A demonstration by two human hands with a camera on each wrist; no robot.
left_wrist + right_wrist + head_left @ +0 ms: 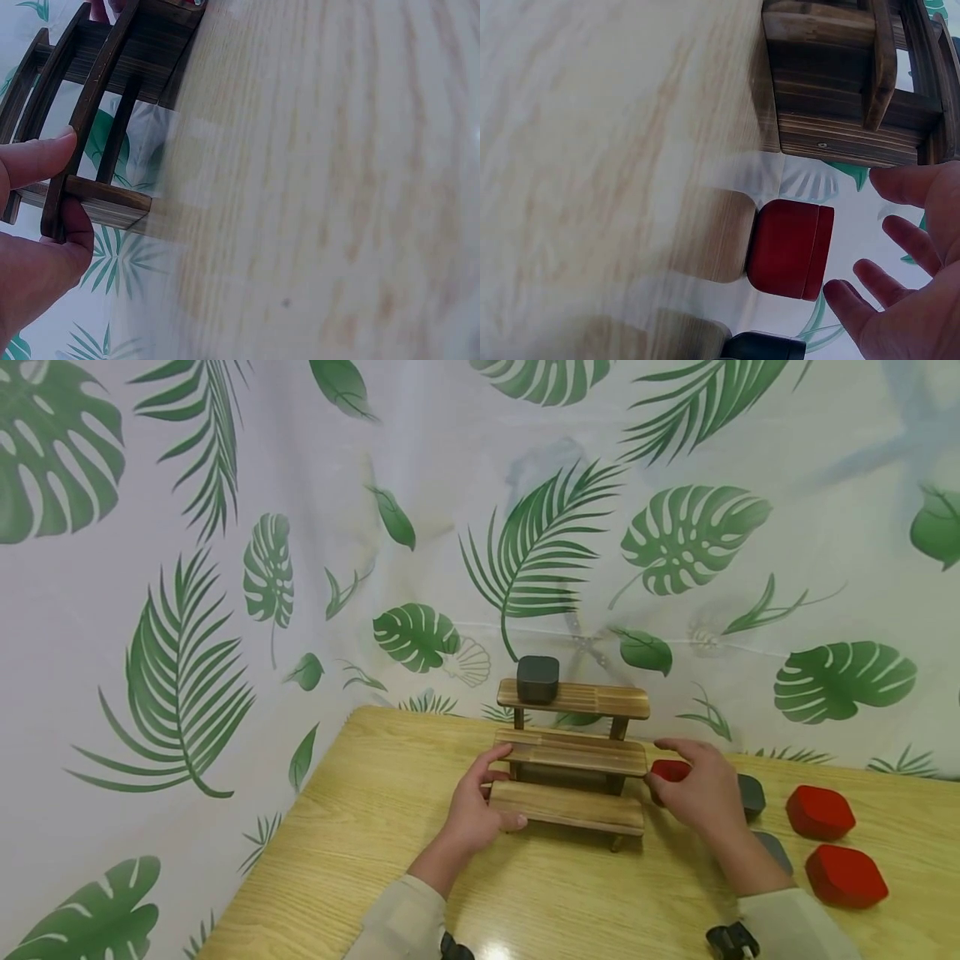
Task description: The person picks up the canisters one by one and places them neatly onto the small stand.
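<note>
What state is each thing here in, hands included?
Wooden stand: standing on the table
Left hand: gripping the stand's end
Right hand: spread, holding nothing
Dark box: resting on top step
Red box beside stand: unheld
Two other red boxes: unheld
Two other dark boxes: partly hidden

We list one stepped stand (pixel 570 753) of brown wood, grain running lengthwise, finish smooth with a low sheen; one table (pixel 382 802) with a pale, smooth wood-grain top, glossy enough to throw back a bright patch of light. We enter the red boxes (pixel 820 812) and the dark boxes (pixel 537 680) alike as smooth and largely matt, perhaps plastic, though the dim wrist views leave this unsure. We add a backdrop (pixel 442 443) of lightly creased, leaf-printed sheeting and sleeves (pixel 405 920) of matt, pale cloth.
</note>
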